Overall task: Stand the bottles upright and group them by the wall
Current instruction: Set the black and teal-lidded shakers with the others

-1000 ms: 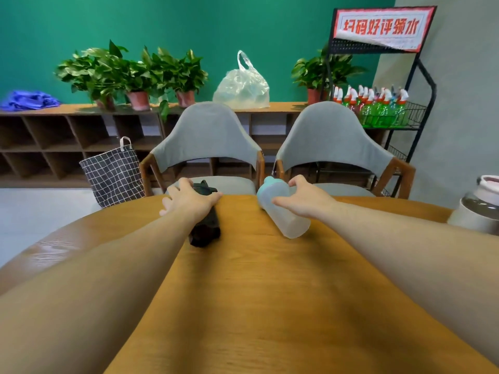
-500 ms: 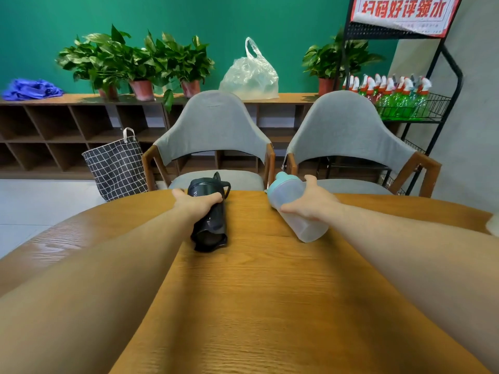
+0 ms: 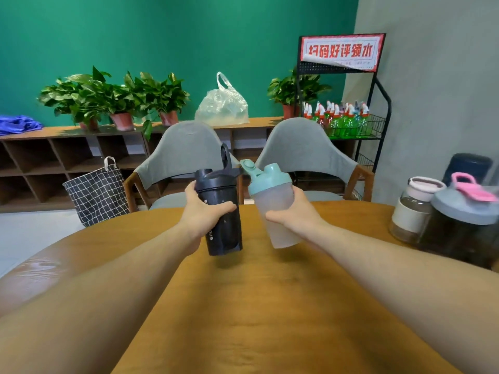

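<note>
My left hand [image 3: 203, 214] grips a black shaker bottle [image 3: 221, 230] around its middle, held upright just above the wooden table [image 3: 243, 306]. My right hand [image 3: 294, 215] grips a frosted shaker bottle with a teal lid [image 3: 271, 201], also upright and lifted, its lid nearly touching the black one's. At the table's right edge by the grey wall stand a glass jar with a pale pink lid [image 3: 415, 209], a dark bottle with a grey lid and pink handle [image 3: 464, 225], and a dark blue bottle [image 3: 468, 167] behind them.
Two grey chairs [image 3: 183, 155] face the far edge of the table. A checked bag [image 3: 97, 193] stands on the floor at left. A black wire rack [image 3: 359, 125] with spray bottles stands by the grey wall [image 3: 437, 90].
Both bottles lay on their sides on the table under my hands; now both are lifted and turned upright. The view has swung right, bringing the bottles by the wall into sight.
</note>
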The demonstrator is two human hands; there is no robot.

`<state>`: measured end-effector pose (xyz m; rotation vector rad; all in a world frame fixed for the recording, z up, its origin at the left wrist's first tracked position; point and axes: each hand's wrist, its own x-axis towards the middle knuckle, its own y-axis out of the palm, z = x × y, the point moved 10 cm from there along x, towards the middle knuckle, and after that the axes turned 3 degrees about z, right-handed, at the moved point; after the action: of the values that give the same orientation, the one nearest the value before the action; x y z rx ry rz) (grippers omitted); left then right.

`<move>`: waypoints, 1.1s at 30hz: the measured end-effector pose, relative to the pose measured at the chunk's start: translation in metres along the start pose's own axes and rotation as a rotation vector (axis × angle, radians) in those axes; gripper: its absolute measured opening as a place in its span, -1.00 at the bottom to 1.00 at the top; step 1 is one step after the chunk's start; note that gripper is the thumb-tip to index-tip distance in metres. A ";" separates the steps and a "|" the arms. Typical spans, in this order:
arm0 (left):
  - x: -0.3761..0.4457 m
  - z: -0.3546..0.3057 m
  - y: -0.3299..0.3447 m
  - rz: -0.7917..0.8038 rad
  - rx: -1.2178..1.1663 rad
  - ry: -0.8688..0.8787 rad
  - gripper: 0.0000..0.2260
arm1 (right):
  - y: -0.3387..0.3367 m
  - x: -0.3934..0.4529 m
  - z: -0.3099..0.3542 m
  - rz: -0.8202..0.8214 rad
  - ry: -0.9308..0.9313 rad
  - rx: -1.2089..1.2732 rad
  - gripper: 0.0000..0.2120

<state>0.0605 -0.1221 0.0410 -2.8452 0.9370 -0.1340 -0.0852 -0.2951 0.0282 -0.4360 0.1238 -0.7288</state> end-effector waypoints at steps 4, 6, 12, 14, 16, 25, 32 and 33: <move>-0.030 -0.020 0.037 0.063 0.030 0.047 -0.13 | -0.038 -0.037 -0.003 -0.033 -0.013 0.130 -0.18; -0.047 -0.029 0.063 0.103 0.040 0.067 -0.13 | -0.066 -0.059 -0.009 -0.068 -0.019 0.171 -0.17; -0.093 -0.042 0.148 0.205 0.058 0.122 -0.05 | -0.147 -0.115 -0.044 -0.193 -0.014 0.194 -0.09; -0.106 -0.045 0.178 0.240 0.061 0.136 -0.02 | -0.172 -0.130 -0.059 -0.226 -0.009 0.204 -0.03; -0.119 -0.047 0.208 0.276 0.066 0.146 0.01 | -0.196 -0.144 -0.074 -0.245 -0.010 0.202 0.04; -0.158 -0.049 0.322 0.387 0.082 0.177 0.04 | -0.297 -0.192 -0.141 -0.392 0.015 0.136 0.11; -0.168 -0.045 0.382 0.415 0.086 0.199 0.01 | -0.350 -0.203 -0.186 -0.464 0.055 0.120 0.10; -0.166 -0.045 0.388 0.408 0.087 0.201 0.01 | -0.355 -0.202 -0.190 -0.470 0.056 0.123 0.10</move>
<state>-0.3055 -0.3366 0.0150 -2.5315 1.4884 -0.4060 -0.5035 -0.4595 -0.0001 -0.3289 0.0269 -1.2042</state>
